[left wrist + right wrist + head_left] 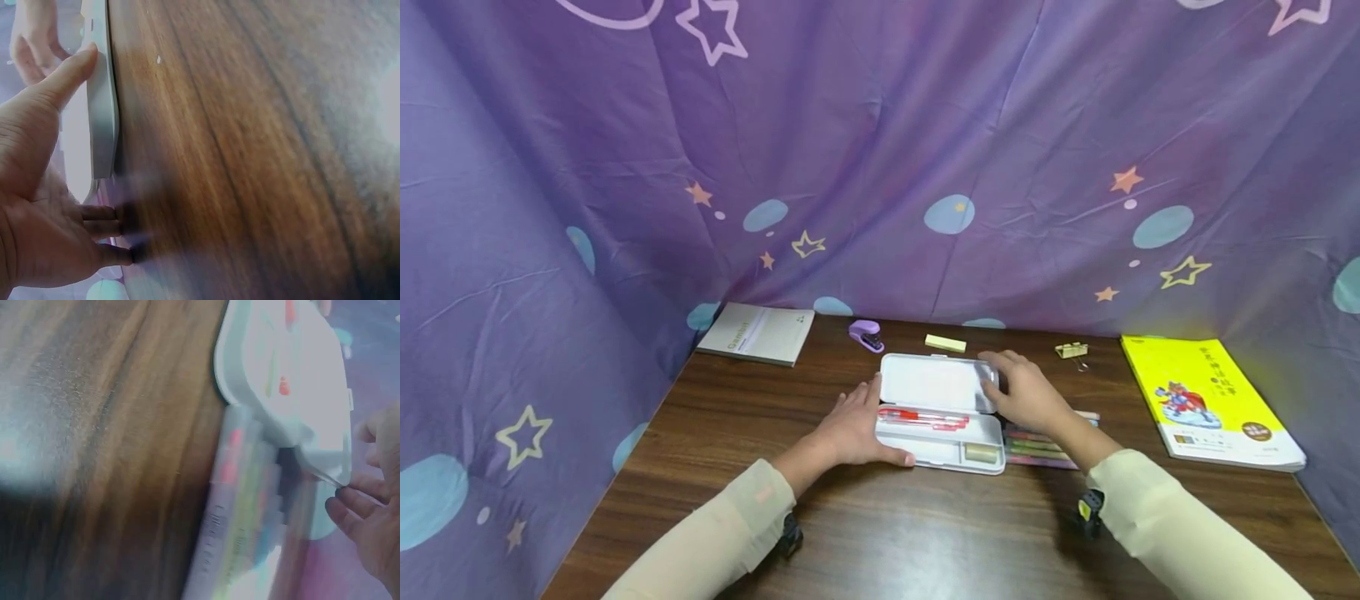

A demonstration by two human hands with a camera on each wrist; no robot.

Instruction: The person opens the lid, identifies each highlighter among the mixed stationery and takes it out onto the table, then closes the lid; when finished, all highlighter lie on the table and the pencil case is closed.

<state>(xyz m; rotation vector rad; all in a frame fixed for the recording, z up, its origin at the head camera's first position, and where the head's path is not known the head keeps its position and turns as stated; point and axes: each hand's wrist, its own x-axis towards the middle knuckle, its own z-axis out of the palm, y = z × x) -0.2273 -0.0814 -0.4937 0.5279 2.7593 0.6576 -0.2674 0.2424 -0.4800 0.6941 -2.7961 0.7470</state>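
Observation:
A white pencil case (936, 383) lies with its lid raised on the dark wooden table. Red pens (922, 418) are in its long compartment, and a beige block (981, 452) sits in the small compartment at front right. My left hand (853, 425) spans the case's left end. Its straight thumb touches the front wall, and the other fingers stretch along the side with their tips near the tabletop. My right hand (1024, 389) holds the right edge of the lid (328, 447) between thumb and fingers; the exact finger contact is partly hidden.
Several coloured highlighters (1041, 448) lie right of the case, partly under my right forearm. Along the back are a grey notebook (760, 333), a purple stapler (867, 334), a yellow strip (945, 343) and a gold binder clip (1071, 351). A yellow book (1210, 400) lies far right.

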